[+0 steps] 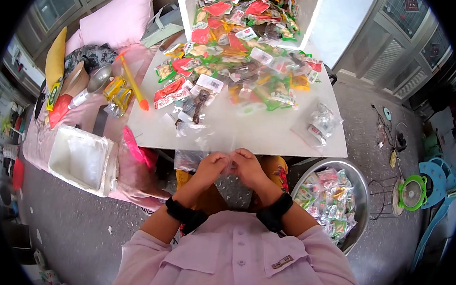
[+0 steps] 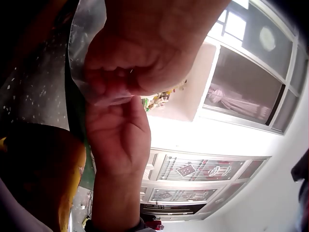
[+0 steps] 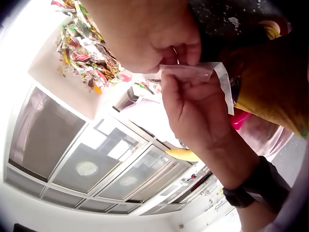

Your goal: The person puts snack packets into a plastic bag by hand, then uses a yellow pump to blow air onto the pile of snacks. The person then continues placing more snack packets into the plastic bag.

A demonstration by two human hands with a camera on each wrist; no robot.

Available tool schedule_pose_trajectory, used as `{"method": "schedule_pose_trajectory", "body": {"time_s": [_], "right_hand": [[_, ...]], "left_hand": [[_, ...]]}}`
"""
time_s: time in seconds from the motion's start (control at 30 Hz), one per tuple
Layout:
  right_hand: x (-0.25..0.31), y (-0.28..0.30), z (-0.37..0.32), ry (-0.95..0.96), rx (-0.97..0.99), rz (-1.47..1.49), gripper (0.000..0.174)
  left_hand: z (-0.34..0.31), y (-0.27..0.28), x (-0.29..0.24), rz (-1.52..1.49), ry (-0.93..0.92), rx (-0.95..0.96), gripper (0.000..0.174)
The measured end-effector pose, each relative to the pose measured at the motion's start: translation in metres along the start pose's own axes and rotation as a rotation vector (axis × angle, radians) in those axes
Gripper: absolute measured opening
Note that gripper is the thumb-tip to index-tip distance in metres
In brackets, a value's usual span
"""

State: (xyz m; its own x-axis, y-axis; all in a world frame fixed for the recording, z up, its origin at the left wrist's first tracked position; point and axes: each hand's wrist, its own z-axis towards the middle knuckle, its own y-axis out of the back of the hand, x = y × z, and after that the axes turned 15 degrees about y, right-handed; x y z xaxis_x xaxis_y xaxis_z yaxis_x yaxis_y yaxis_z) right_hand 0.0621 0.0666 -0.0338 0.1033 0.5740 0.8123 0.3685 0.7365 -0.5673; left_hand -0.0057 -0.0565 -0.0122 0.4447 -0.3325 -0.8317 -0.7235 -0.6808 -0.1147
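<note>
At the table's front edge my left hand [image 1: 213, 166] and right hand [image 1: 246, 167] are close together, each pinching a clear plastic bag [image 1: 207, 137]. The bag spreads from the fingers onto the tabletop. In the right wrist view a strip of the bag [image 3: 223, 84] hangs out past the left hand's fingers. The left wrist view has the bag's film [image 2: 87, 34] beside the left hand, whose curled fingertips meet the right hand's. Just beyond lies a small packet of dark brown food [image 1: 199, 104].
Many colourful snack packets [image 1: 245, 72] spill from a white foam box [image 1: 311, 14] across the table [image 1: 269, 135]. Clear packets [image 1: 320, 125] lie at the right. A metal basin [image 1: 364, 197] of packed bags stands right, a white foam tray [image 1: 84, 155] left.
</note>
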Motion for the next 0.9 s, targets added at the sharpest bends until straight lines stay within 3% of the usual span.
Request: {"method": "schedule_pose_trajectory", "body": {"time_s": [0.1,0.2,0.3,0.4,0.5,0.57,0.6,0.7,0.8,0.9], "right_hand": [[0.008,-0.005,0.000,-0.041,-0.047,0.114,0.013],[0.002,-0.002,0.007,-0.076,-0.019,-0.091,0.012],[-0.011,0.000,0.010,0.155,0.178,-0.491,0.013],[0.001,-0.009,0.005,0.024,0.199,-0.368,0.014],[0.011,-0.016,-0.001,-0.005,0.164,-0.324,0.013],[0.011,-0.010,-0.001,-0.010,0.155,-0.324,0.014],[0.012,-0.007,-0.002,-0.012,0.152,-0.324,0.014],[0.013,-0.005,-0.003,0.026,0.116,-0.264,0.010],[0.011,-0.001,-0.002,0.028,0.104,-0.265,0.010],[0.012,0.001,-0.003,0.032,0.099,-0.279,0.009]], "left_hand": [[0.005,-0.002,0.008,-0.172,0.002,-0.118,0.008],[0.016,0.004,0.021,0.126,-0.260,-0.416,0.012],[0.002,-0.008,0.013,0.467,-0.516,-0.587,0.012],[-0.004,0.003,0.006,0.550,-0.550,-0.549,0.010],[-0.019,0.031,-0.019,0.488,-0.607,-0.825,0.008],[-0.031,0.065,-0.050,0.561,-0.841,-1.015,0.009],[-0.033,0.079,-0.069,0.637,-0.971,-1.158,0.008],[-0.035,0.109,-0.115,0.947,-1.062,-1.434,0.006],[0.005,0.139,-0.120,1.158,-0.968,-1.433,0.005],[0.065,0.149,-0.091,1.171,-0.717,-1.323,0.006]]}}
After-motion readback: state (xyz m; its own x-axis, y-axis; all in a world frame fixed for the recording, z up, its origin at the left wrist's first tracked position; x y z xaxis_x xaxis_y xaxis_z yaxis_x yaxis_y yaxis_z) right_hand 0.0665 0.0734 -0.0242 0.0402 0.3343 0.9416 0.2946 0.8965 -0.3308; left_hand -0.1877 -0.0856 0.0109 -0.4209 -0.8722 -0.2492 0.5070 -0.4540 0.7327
